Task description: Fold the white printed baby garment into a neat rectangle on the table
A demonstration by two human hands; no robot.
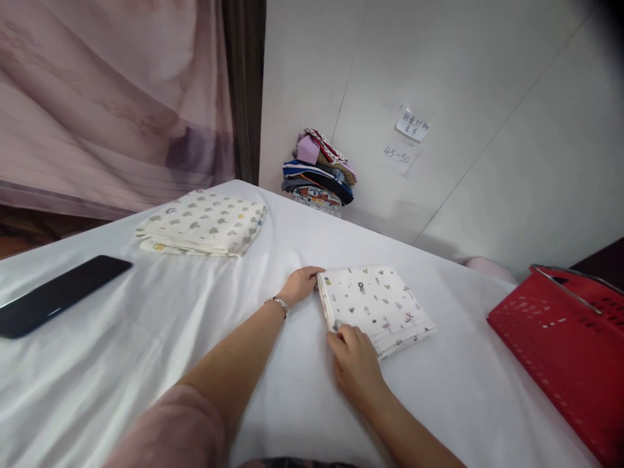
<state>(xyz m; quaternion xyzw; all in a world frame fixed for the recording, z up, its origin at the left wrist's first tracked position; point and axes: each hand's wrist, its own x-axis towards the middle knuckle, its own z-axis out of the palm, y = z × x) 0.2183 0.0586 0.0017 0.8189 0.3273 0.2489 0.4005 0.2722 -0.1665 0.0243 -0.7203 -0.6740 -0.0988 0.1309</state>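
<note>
A folded white cloth (370,299) with small plant and animal prints lies flat on the white-covered table in front of me. My left hand (301,286), with a silver bracelet at the wrist, pinches its far left corner. The near left corner is gripped by my right hand (355,361), thumb at the side edge and fingers curled on top. Farther left rests a second folded cloth (207,221), cream with grey mushroom-like prints, touched by neither hand.
A black phone-like slab (58,296) lies on the white sheet (160,364) at left. On the right stands a red basket (560,351) with a metal handle. Behind the table are a stack of folded clothes (319,172), a wall with paper notes (412,125) and a pink curtain (112,97).
</note>
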